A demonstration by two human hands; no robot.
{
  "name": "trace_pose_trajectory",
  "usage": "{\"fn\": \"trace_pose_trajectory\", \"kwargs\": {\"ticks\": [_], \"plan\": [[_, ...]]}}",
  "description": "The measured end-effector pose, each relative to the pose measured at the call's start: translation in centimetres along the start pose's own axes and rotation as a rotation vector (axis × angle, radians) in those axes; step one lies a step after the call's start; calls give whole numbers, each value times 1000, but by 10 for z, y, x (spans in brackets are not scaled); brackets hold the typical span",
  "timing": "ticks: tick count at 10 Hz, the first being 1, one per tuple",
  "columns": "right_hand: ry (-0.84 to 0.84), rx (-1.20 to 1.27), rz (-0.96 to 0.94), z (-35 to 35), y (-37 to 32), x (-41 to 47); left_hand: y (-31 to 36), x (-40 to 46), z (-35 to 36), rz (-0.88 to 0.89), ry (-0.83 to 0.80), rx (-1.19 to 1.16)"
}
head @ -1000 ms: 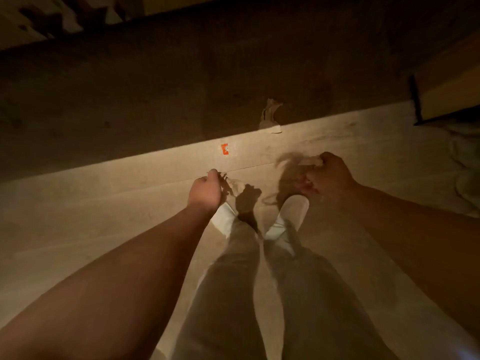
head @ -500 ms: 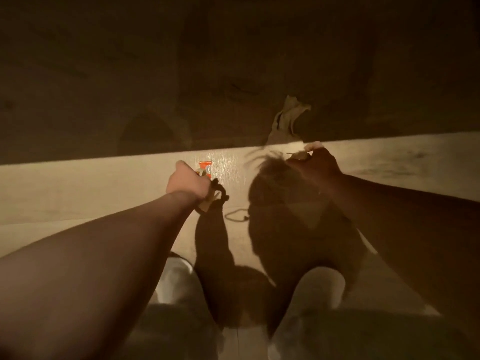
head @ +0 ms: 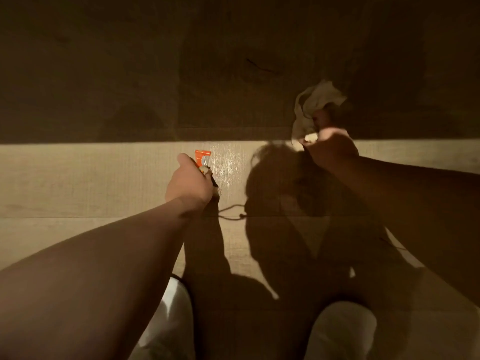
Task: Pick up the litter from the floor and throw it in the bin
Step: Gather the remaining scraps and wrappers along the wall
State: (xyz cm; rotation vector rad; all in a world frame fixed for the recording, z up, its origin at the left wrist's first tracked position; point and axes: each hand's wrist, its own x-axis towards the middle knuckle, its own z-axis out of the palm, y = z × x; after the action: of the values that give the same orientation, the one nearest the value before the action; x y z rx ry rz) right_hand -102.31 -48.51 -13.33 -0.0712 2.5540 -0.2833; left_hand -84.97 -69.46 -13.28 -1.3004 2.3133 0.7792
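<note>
The left hand [head: 189,183] is closed on small scraps, at the little orange wrapper [head: 202,157] on the floor [head: 78,178]; the right hand [head: 331,149] pinches a crumpled paper [head: 315,100], far right; both look light and soft, so grab any edge

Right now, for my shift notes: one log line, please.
left hand: at orange wrapper | right hand: at crumpled paper | bin: unseen
</note>
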Motion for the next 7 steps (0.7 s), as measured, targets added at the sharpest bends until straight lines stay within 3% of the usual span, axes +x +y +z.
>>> {"fn": "trace_pose_trajectory", "kwargs": {"ticks": [2,4,5,6,7], "plan": [[50,-26,-48,7,5,5,13,14,-4,22,-129,40],[-244,48,75,-10,2,-49,5,-25,-16,2,-332,33],[-317,118,78,-51,5,-117,12,-78,-47,-8,-412,-17],[-329,439,185,-103,1,-185,32,-145,-102,-49,-469,-63],[-291,520,328,-178,-7,-265,66,-222,-180,-49,-435,-135]]}}
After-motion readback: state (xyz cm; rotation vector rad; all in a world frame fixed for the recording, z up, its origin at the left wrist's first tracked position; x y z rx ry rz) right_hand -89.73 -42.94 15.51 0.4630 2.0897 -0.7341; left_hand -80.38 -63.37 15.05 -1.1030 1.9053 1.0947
